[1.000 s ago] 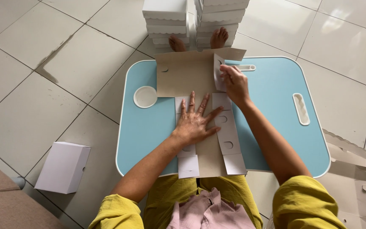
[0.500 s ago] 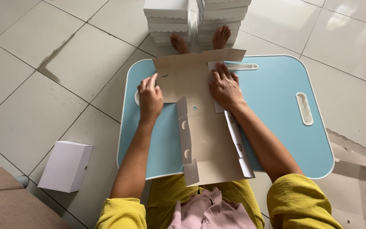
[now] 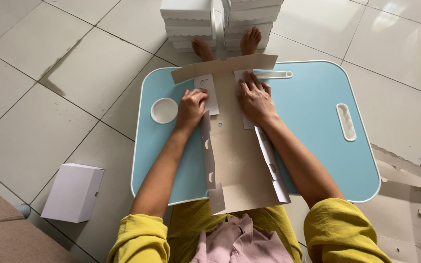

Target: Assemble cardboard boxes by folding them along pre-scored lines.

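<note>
Both palms flat, fingers spread—my left hand (image 3: 191, 108) & right hand (image 3: 255, 97) pinning the cardboard box blank (image 3: 237, 156) flaps; uneven pressure could skew the crease, imo.

Stacked white boxes (image 3: 220, 19) — tops cut off by frame edge.

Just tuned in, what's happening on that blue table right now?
A person sitting on the floor is folding a flat cardboard box blank on a light blue lap table. The left hand presses the left side flap at the far end, the right hand presses the right flap flat. The long side flaps stand partly raised. Stacks of finished white boxes sit beyond the table, and one white box lies on the tiles to the left.
</note>
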